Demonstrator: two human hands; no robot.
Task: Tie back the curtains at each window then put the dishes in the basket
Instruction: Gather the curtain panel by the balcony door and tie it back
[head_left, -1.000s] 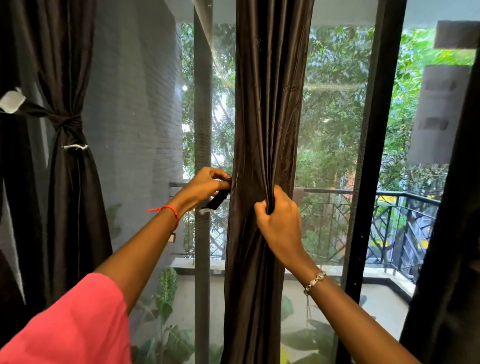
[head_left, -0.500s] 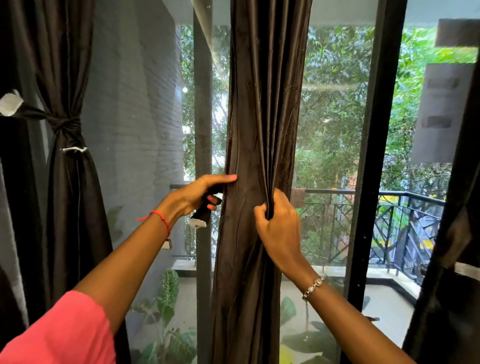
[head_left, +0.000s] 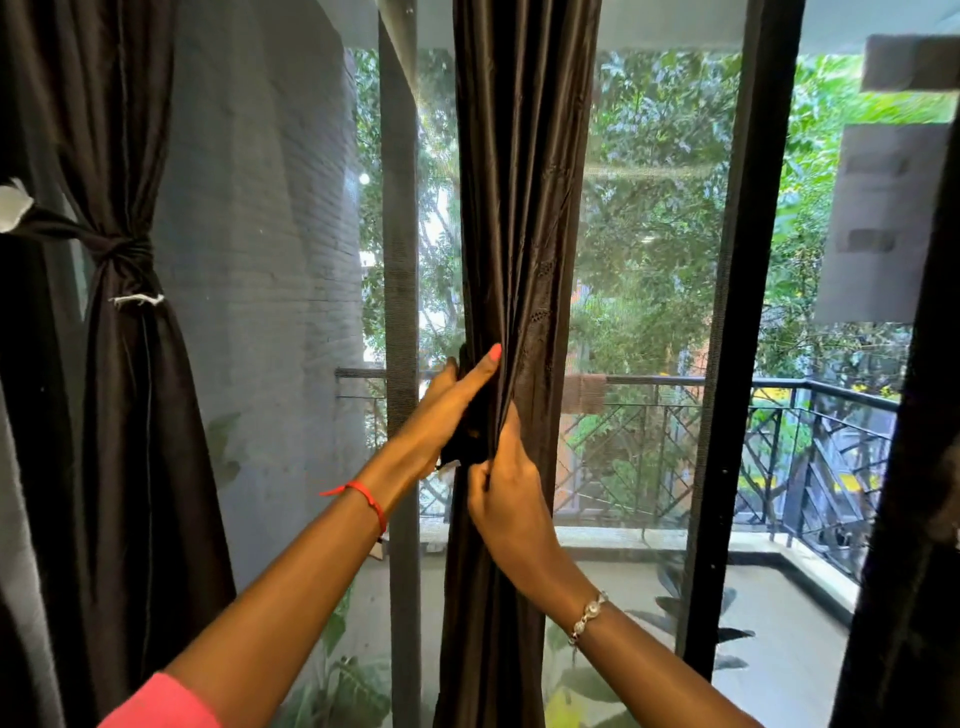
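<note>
Squarely in the middle of the window hangs the middle curtain (head_left: 519, 208), dark and gathered into a narrow column of folds from top to bottom of the view. At its left edge the left hand (head_left: 447, 410) grips a dark tie strap (head_left: 464, 441), with one pink-nailed finger (head_left: 491, 358) stretched straight up along the cloth. Just below and touching the same folds, the right hand (head_left: 511, 504) pinches a pleat of the curtain between thumb and curled fingers. A red thread (head_left: 370, 500) circles the left wrist and a beaded bracelet (head_left: 588, 616) the right one; a pink sleeve (head_left: 161, 701) shows at the bottom, left of the curtain. Well to the left of it a second curtain (head_left: 140, 415) is already cinched by its own tie (head_left: 122, 252). Directly left of the middle curtain stands a grey post (head_left: 399, 260). Behind it, through the glass, runs a black balcony railing (head_left: 810, 387) with green trees beyond.
</note>
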